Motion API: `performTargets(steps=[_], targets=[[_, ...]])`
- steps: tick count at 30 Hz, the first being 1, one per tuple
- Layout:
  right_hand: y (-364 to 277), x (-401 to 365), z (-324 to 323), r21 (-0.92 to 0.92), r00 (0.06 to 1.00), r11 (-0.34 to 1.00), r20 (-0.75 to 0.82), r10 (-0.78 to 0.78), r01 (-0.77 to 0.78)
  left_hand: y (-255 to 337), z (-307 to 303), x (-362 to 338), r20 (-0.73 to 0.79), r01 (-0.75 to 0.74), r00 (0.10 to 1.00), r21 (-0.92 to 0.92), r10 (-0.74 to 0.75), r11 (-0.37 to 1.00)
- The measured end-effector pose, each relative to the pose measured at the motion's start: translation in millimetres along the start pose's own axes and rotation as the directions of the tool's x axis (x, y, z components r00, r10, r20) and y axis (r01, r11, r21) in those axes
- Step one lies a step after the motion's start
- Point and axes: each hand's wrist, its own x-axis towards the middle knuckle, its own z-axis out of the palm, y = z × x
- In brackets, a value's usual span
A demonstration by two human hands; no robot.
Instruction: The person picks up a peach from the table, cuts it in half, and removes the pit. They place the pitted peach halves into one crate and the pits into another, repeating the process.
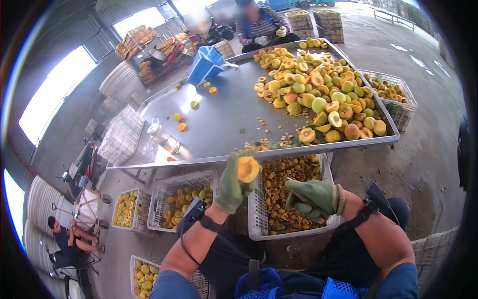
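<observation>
My left hand (230, 185), in a green glove, holds a peach half (248, 169) with its hollowed cut face turned up, just off the table's near edge. My right hand (314, 199), gloved too, is curled above a white crate (290, 232) of peach pits and scraps (279, 212). Its fingers are closed, and whatever they may hold is hidden. Beyond my hands, a big heap of whole and halved peaches (323, 92) covers the right side of the metal table (224, 119). Loose pits (269, 130) lie at the heap's near side.
On the table stand a clear bottle (167, 139) and a blue bag (206, 65). Crates of peaches (181, 204) sit below at left, another crate (398, 107) at right. A co-worker (261, 25) sits at the far end; another person (74, 241) sits at left.
</observation>
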Motion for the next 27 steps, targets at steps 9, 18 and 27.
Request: performTargets(steps=[9,18,27], targets=[[27,-17,5,-0.68,0.82,0.667,-0.168,-0.547,0.306,79,-103,-8,0.049,-0.072,0.995,0.964,-0.092,-0.255],[-1,-17,-40,-0.653,0.674,0.745,-0.489,-0.554,0.138,-15,81,189,0.357,-0.387,0.918,0.904,0.175,0.184],[3,-10,-89,-0.248,0.696,0.93,-0.617,-0.367,0.27,-50,118,225,0.399,-0.396,0.877,0.916,-0.267,0.068]])
